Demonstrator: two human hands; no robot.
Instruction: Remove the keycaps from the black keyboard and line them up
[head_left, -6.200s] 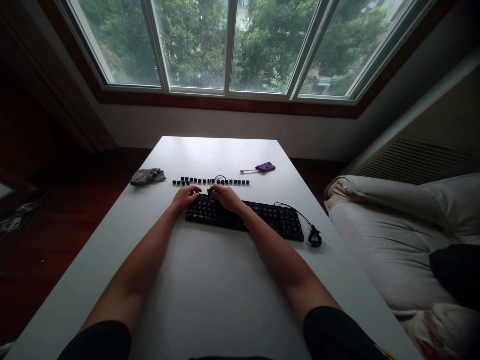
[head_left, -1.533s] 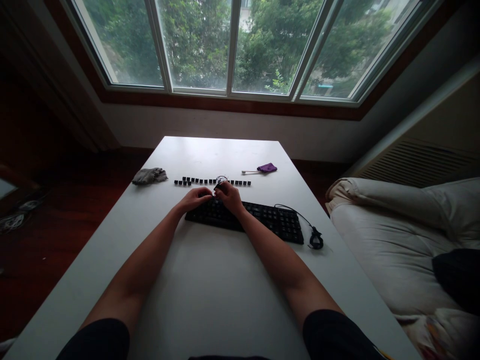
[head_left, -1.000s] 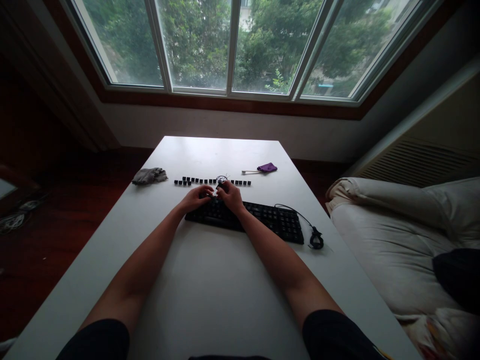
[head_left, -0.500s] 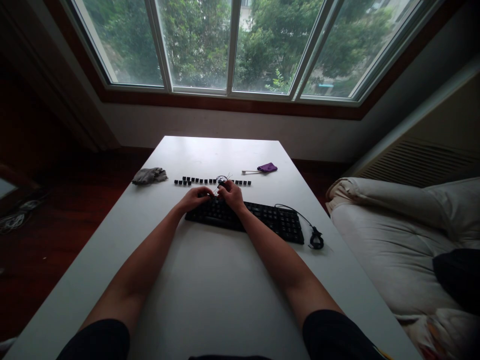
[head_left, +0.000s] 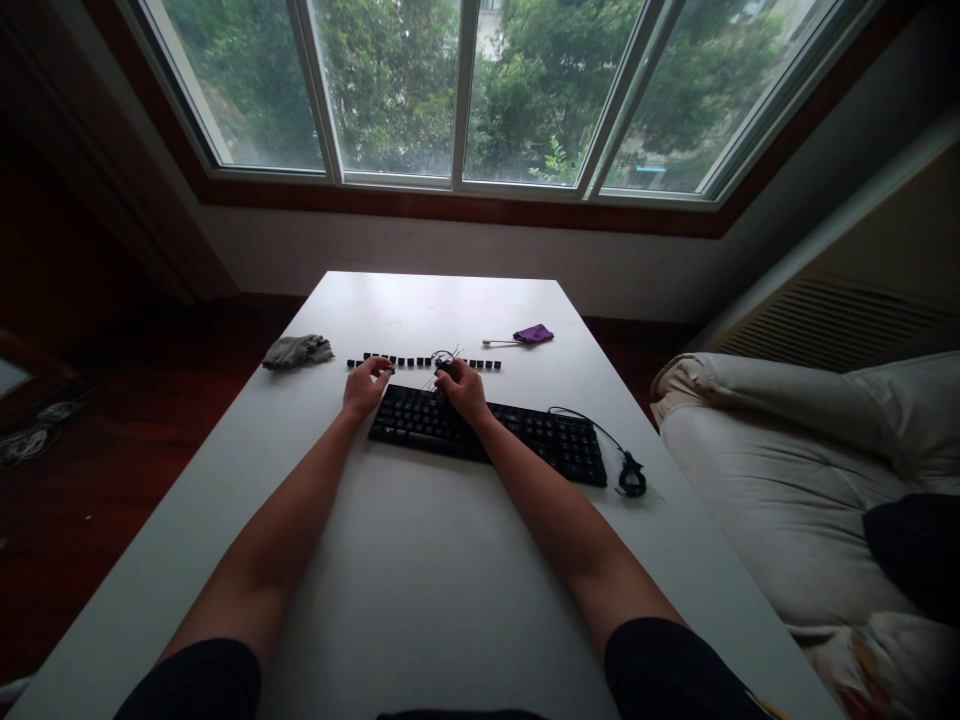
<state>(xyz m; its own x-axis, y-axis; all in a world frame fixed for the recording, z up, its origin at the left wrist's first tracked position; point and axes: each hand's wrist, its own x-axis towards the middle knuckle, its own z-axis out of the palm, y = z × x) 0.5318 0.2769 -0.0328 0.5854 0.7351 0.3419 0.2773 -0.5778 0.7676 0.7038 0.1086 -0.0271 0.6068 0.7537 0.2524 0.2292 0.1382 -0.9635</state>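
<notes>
A black keyboard point(head_left: 540, 430) lies at a slight slant across the white table. Above its middle, my right hand point(head_left: 465, 390) is closed around a wire keycap puller point(head_left: 444, 364), whose thin wires stick out past the fingers. My left hand point(head_left: 364, 388) is just beyond the keyboard's left end, next to a row of loose black keycaps point(head_left: 410, 362). Its thumb and fingers pinch a small dark keycap point(head_left: 391, 370), mostly covered by the fingertips. Part of the row is hidden behind both hands.
A crumpled grey cloth point(head_left: 298, 351) lies at the table's left edge. Back right are a purple cloth point(head_left: 534, 334) and a thin brush-like stick point(head_left: 499, 344). The keyboard's bundled cable point(head_left: 631, 475) rests near the right edge, beside a pale sofa point(head_left: 765, 460).
My left hand has moved left, off the keyboard's top edge to the keycap row, with a keycap between its fingers. My right hand stays almost in place with the puller.
</notes>
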